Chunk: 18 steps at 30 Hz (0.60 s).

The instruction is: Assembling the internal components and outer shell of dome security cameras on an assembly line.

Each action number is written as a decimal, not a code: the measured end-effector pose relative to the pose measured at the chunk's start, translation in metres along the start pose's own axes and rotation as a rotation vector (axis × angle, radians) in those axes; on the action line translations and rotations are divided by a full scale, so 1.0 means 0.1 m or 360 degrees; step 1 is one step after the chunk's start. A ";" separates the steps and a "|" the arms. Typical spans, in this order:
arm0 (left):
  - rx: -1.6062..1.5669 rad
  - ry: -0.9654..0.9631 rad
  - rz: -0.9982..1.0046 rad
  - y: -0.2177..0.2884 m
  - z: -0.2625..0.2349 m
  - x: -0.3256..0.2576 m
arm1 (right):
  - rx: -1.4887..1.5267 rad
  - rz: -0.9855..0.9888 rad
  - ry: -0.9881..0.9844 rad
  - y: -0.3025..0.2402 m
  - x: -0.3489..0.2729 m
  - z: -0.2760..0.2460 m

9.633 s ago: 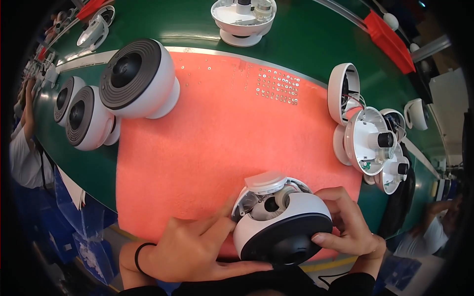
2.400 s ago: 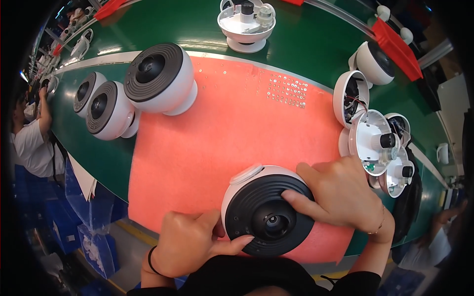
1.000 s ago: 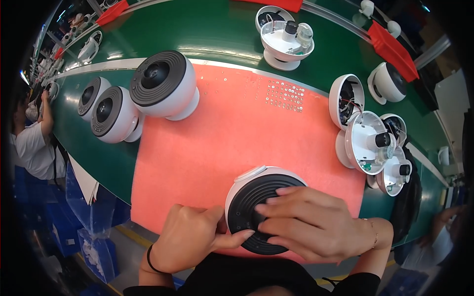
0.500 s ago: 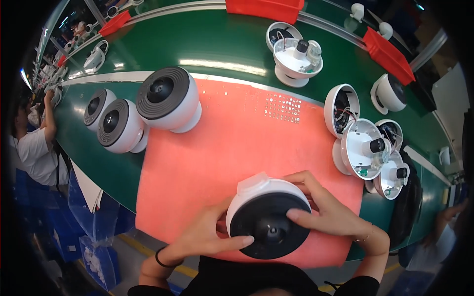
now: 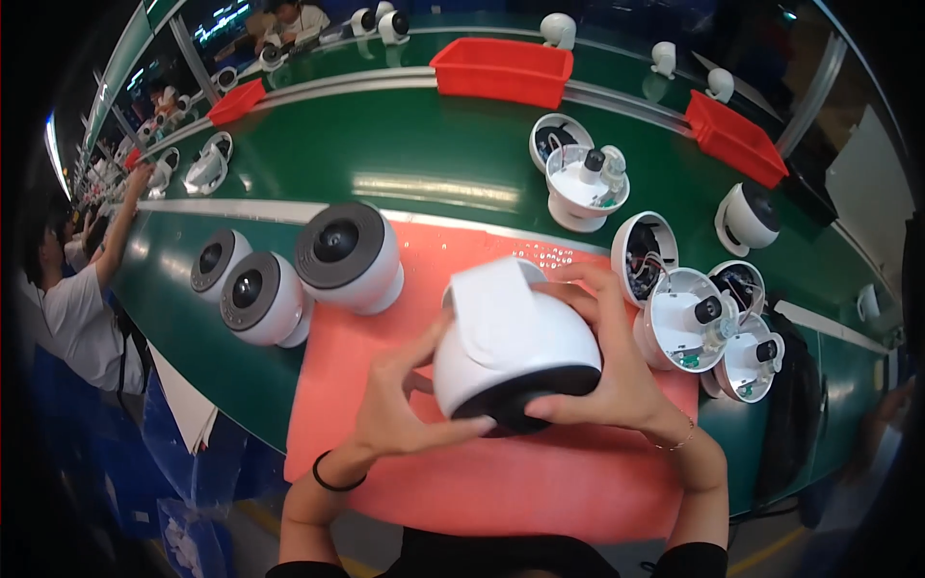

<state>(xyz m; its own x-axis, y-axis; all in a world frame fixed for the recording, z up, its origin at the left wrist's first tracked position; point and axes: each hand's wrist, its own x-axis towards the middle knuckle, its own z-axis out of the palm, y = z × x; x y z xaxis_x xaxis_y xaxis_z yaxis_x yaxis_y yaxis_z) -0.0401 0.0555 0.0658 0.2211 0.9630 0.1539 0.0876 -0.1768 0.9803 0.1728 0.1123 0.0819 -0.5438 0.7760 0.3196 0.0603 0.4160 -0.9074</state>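
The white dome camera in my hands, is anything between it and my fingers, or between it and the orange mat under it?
Nothing visible. The left hand and right hand grip the white dome camera directly, and the orange mat below it shows only bare surface.

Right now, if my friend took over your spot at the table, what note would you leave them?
Left hand: cups the left side of the white dome camera, thumb under its dark front ring.
Right hand: wraps the right side, fingers over the top.
The camera is lifted above the pink mat, tilted so its white back faces up and the dark ring faces down toward the body.
Done: its shell looks closed. Three finished domes stand at the left edge of the mat.
Left: open half-built units with wires showing wait on the right. More sit farther back on the green belt.
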 end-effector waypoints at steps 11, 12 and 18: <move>-0.1473 0.0696 0.0454 0.14 0.55 0.78 | -0.0353 -0.0464 0.0515 -0.32 0.21 -0.05; -0.1501 0.0798 0.0419 0.17 0.58 0.90 | -0.0309 -0.0472 0.0551 -0.31 0.25 -0.09; -0.1298 0.0502 -0.0105 0.19 0.51 1.61 | 0.0369 0.0080 0.0648 0.16 0.66 -0.42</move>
<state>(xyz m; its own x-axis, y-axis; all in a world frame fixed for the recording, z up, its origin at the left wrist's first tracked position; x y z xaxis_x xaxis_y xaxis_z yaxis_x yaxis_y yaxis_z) 0.0464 0.1972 0.1034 -0.0495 0.9988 0.0027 -0.6577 -0.0346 0.7525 0.1727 0.1902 0.0999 -0.1695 0.9347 0.3124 -0.1358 0.2918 -0.9468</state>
